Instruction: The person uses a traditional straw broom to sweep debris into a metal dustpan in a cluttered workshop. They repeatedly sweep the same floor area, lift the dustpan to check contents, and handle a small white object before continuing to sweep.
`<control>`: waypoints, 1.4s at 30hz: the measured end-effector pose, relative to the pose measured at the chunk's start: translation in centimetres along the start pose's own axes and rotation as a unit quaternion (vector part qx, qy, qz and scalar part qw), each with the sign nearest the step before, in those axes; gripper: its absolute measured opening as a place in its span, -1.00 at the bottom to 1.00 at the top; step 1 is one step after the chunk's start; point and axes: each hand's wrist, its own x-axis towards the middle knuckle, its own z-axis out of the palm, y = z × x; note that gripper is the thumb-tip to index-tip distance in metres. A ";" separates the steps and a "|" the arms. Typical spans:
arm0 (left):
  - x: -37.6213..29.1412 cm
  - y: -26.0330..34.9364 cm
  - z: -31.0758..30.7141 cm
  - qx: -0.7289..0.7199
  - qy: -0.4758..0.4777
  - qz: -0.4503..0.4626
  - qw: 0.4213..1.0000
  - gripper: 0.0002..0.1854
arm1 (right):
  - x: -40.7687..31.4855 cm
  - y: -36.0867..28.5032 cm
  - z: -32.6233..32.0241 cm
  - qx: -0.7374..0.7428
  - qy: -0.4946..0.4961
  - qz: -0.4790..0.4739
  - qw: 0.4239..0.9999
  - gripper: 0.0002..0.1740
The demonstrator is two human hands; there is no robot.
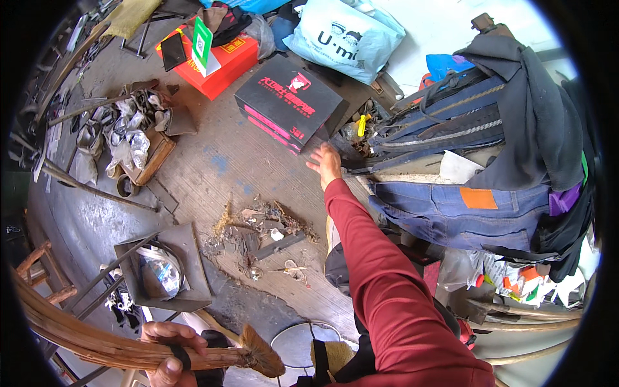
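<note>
My left hand (pixel 169 333) grips a broom of bundled plant stalks (pixel 101 344) at the bottom left, its fingers around the stalks by a black band. The bundle's frayed brown end (pixel 263 352) points to the right. My right hand (pixel 330 163), at the end of a red sleeve, is stretched forward with its fingers apart and nothing in it. It is beside the near right corner of a black box with pink printing (pixel 290 101); whether it touches the box I cannot tell. Below and left of that hand, a heap of debris (pixel 263 230) lies on the floor.
A metal dustpan (pixel 196 261) holds a clear bag. Farther left are crumpled foil-like scraps (pixel 133 140) and a wooden block (pixel 159 159). A red box (pixel 217 80) and a light-blue bag (pixel 346 41) stand at the back. Jeans (pixel 449 213) and zippers (pixel 445 130) hang at right.
</note>
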 end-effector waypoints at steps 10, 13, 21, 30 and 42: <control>2.3 -1.4 1.3 0.003 0.020 -0.027 0.999 -0.37 | 6.2 2.9 -0.5 0.200 0.115 0.060 0.971 -0.86; 3.1 -1.9 1.6 0.015 0.029 -0.033 0.999 -0.38 | 7.1 2.5 0.6 0.278 0.148 0.021 0.949 -0.88; 4.6 -2.3 2.2 0.031 0.025 -0.046 0.998 -0.39 | 6.9 1.6 2.2 0.346 0.203 -0.013 0.916 -0.76; 4.5 -1.7 1.4 0.000 -0.028 -0.088 0.996 -0.43 | 6.7 1.4 2.3 0.386 0.198 -0.001 0.901 -0.75; 3.2 -0.9 0.6 -0.046 -0.037 -0.076 0.995 -0.44 | 3.9 -0.3 -0.3 0.015 0.181 -0.160 0.970 -0.78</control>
